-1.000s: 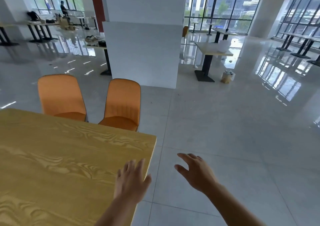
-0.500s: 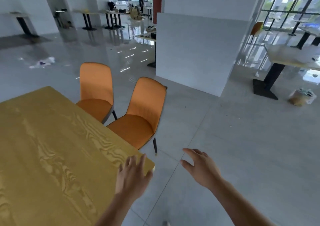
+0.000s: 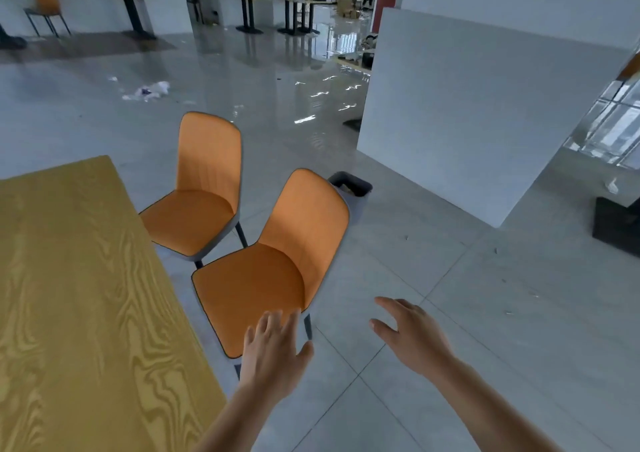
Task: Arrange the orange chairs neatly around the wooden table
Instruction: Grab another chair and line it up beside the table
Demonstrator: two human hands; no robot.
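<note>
The wooden table fills the left of the head view. Two orange chairs stand along its right side, both pulled away from it. The near chair is angled, its seat front turned toward the table corner. The far chair sits behind it, its seat facing the table. My left hand hovers with spread fingers over the near chair's front seat edge, holding nothing. My right hand is open in the air to the right of that chair, above the floor.
A dark waste bin stands just behind the near chair's back. A large white partition rises at the right. A black table base sits at the far right. Litter lies on the glossy floor, with tables and a person far back.
The view has swung left and moved closer round the table corner. Both chairs now appear nearer and from the side. My hands have left the table edge and are beside the near chair.
</note>
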